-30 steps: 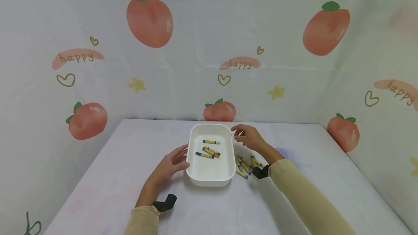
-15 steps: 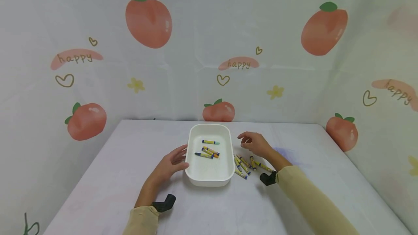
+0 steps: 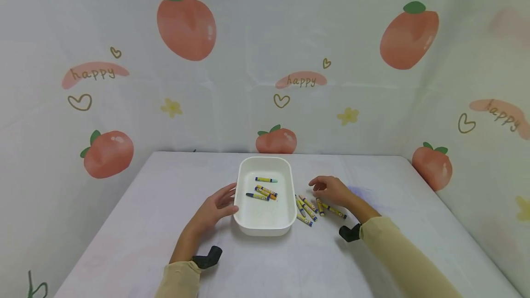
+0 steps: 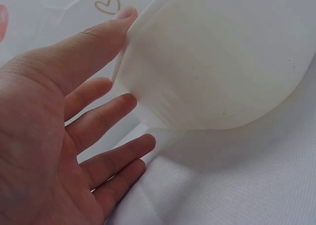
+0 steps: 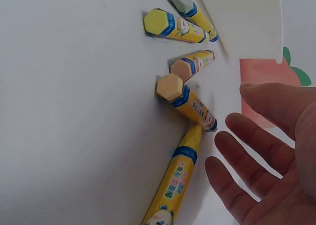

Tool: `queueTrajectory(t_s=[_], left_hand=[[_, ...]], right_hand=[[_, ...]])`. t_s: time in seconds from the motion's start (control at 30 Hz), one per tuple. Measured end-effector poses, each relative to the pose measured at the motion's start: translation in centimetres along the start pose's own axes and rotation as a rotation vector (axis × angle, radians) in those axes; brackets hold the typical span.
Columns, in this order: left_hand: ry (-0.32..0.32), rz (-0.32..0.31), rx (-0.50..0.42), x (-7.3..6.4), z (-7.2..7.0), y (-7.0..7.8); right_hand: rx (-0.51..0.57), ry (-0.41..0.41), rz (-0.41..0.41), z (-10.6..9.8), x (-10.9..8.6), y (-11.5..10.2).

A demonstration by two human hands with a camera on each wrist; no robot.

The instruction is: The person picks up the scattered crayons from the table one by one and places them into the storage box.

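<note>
A white plastic tray (image 3: 265,222) stands on the table with several crayons inside, one with a pale green tip (image 3: 266,180) lying apart at the back. My left hand (image 3: 212,208) rests at the tray's left side; in the left wrist view its thumb (image 4: 111,29) lies at the rim and loosely spread fingers are by the wall. Right of the tray, several crayons (image 3: 308,213) lie scattered. My right hand (image 3: 333,191) hovers just behind them with relaxed fingers, holding nothing. Nearest to it in the right wrist view are a yellow crayon (image 5: 173,185) and a peach one (image 5: 190,101).
The table (image 3: 165,201) has a white cloth with a faint purple stain (image 3: 361,193) right of the right hand. Behind it hangs a white curtain (image 3: 232,82) printed with peaches, hearts and flowers. A black camera mount sits on each wrist.
My right hand has drawn away from the tray's right rim, moving right and toward me to the loose crayons. The left hand and the crayons in the tray stay put.
</note>
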State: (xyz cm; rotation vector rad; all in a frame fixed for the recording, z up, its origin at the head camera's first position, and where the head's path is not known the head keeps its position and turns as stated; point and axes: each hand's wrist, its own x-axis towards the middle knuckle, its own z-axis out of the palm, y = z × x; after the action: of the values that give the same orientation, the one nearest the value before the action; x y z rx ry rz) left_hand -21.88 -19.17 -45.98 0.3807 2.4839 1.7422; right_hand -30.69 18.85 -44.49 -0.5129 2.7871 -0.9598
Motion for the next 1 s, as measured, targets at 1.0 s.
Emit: queueTrajectory(t_s=[1.0], left_hand=[[-0.009,-0.026,0.028,-1.1,-0.1,2.9]], right_hand=[[-0.09,-0.028,-0.067,0.0,-2.0,1.4]])
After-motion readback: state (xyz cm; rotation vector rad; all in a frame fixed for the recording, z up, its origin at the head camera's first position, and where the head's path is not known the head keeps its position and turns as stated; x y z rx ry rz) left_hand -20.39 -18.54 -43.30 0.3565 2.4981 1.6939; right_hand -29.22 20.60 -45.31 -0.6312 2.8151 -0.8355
